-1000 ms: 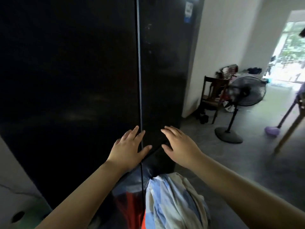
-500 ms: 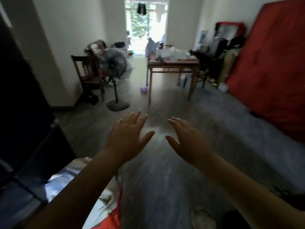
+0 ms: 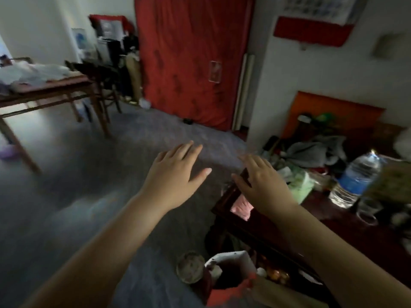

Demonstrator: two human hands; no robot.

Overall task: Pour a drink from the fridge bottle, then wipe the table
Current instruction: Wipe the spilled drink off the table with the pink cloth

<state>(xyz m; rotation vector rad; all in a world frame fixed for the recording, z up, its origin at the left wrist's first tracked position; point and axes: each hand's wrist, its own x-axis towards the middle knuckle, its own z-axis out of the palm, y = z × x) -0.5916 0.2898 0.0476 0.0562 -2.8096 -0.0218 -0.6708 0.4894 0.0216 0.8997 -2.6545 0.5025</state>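
Head view: the only print in sight is a blue label on the plastic bottle and a wall calendar at the top right, both too blurred to read. The left hand is held palm down over the floor, fingers straight and slightly spread, grasping nothing. The right hand is likewise flat and released, above the far left corner of the dark table; whether it touches the wood cannot be told. The bottle stands upright near the table's far edge, just beside a clear glass. A pink cloth lies at the left edge, partly hidden by the right wrist. The table's right side is cut off, its clutter smeared
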